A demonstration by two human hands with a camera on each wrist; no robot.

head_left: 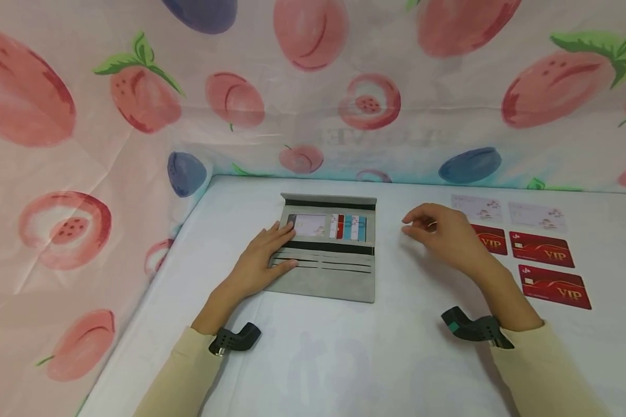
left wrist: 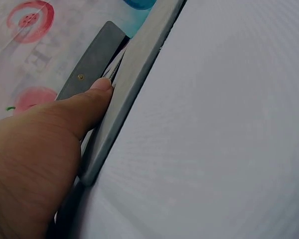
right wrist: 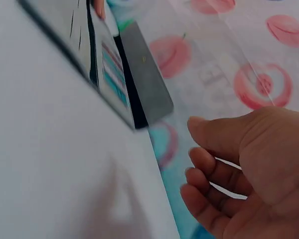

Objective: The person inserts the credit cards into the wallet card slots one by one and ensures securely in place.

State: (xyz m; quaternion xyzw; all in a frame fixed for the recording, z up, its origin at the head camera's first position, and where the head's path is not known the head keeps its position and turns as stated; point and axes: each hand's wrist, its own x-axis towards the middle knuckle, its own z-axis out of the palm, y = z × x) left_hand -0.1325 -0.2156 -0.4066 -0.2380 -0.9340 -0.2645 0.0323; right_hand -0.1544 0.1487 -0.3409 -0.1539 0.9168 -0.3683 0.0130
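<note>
A grey long wallet [head_left: 339, 284] lies unfolded on the white table, its top flap [head_left: 328, 200] raised along the far edge. My left hand [head_left: 255, 260] rests across its left side, fingers extended and the thumb by the card slots, as the left wrist view also shows. Behind the wallet's left window sits a pale flowered card [head_left: 311, 225]; several red, white and blue cards [head_left: 355, 227] show in the right one. Off to the wallet's right, my right hand [head_left: 446, 234] hovers with loosely bent fingers. Nothing shows between its fingers [right wrist: 202, 162] in the right wrist view.
Two pale flowered cards [head_left: 536, 215] lie at the right, above three red VIP cards [head_left: 553, 286]. My right hand partly covers the leftmost red card [head_left: 492, 238]. A fruit-print cloth [head_left: 313, 121] hangs behind and left of the table.
</note>
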